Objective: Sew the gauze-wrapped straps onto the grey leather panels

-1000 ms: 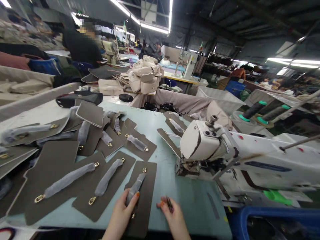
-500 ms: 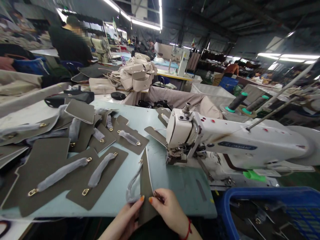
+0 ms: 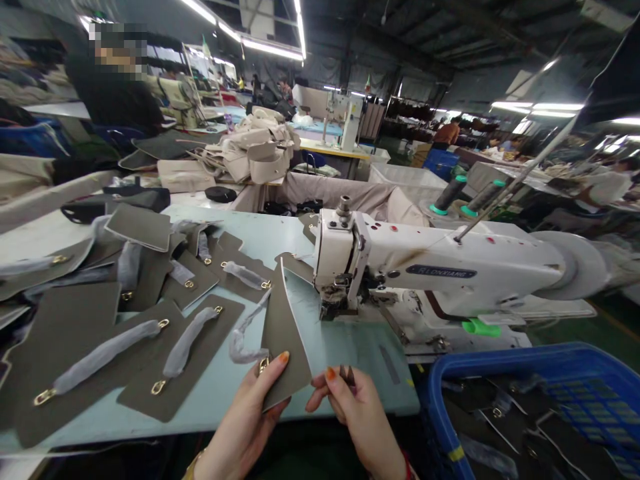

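A grey-brown bag panel [image 3: 287,340] is tilted up, its lower end pinched in my left hand [image 3: 253,407] with the thumb on its face. A handle in clear plastic wrap [image 3: 245,337] hangs off the panel's left side, a gold ring close to my thumb. Just right of the panel, my right hand [image 3: 357,407] is apart from it, fingers closed round a small dark two-pointed tool [image 3: 347,375] that looks like thread snips; most of it is hidden in the fingers. The sewing machine [image 3: 425,257] stands beyond my right hand.
Several similar panels with wrapped handles [image 3: 145,363] lie on the pale green table [image 3: 225,427] to the left. A blue basket [image 3: 450,373] at lower right holds more panels. Thread cones [image 3: 450,195] stand behind the machine. Beige bag pieces [image 3: 255,147] are heaped farther back.
My right hand has come off the panel and moved right. The left hand has raised and turned the panel so its face shows more. The view has shifted slightly right.
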A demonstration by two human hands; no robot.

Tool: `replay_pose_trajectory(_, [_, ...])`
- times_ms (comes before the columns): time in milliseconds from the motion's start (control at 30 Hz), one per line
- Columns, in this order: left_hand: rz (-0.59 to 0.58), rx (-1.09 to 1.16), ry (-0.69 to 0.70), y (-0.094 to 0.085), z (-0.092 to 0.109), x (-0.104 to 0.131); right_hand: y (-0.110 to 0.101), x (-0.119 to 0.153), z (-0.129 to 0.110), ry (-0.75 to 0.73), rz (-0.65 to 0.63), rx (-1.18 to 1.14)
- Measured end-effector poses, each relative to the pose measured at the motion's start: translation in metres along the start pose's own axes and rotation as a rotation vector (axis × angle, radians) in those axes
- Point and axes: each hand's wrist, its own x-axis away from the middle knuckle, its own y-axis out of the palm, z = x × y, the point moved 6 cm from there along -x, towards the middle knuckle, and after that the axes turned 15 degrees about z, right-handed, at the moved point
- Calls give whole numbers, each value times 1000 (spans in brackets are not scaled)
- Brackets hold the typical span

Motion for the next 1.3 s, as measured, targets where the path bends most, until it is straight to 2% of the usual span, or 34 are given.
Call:
replay_pose_trajectory(133, [-26, -40, -9, 5, 2, -5, 6, -4, -13, -119, -40, 82])
replay_pose_trajectory(267, [-71, -83, 29, 13, 5, -20, 12, -23, -3, -123, -44, 164])
replay_pose_trajectory(433, [-151, -173, 96, 34, 15, -45, 14, -55, 27, -30, 49, 54])
replay_pose_trajectory(533, [-160, -208, 144, 48, 19, -64, 11, -74, 40, -11, 136, 54])
replay_pose_trajectory(800, [-236, -246, 217, 80, 23, -105, 1, -106, 37, -84, 283, 83])
replay_pose_trajectory(1000, [-257, -258, 199, 89, 25, -123, -1, -113, 33, -126, 365, 45])
replay_pose_trajectory(1167, [-242, -273, 224, 88, 28, -127, -1, -114, 35, -160, 349, 100])
replay_pose_trajectory(1300, [-289, -356, 245, 86, 30, -125, -1, -113, 33, -175, 360, 129])
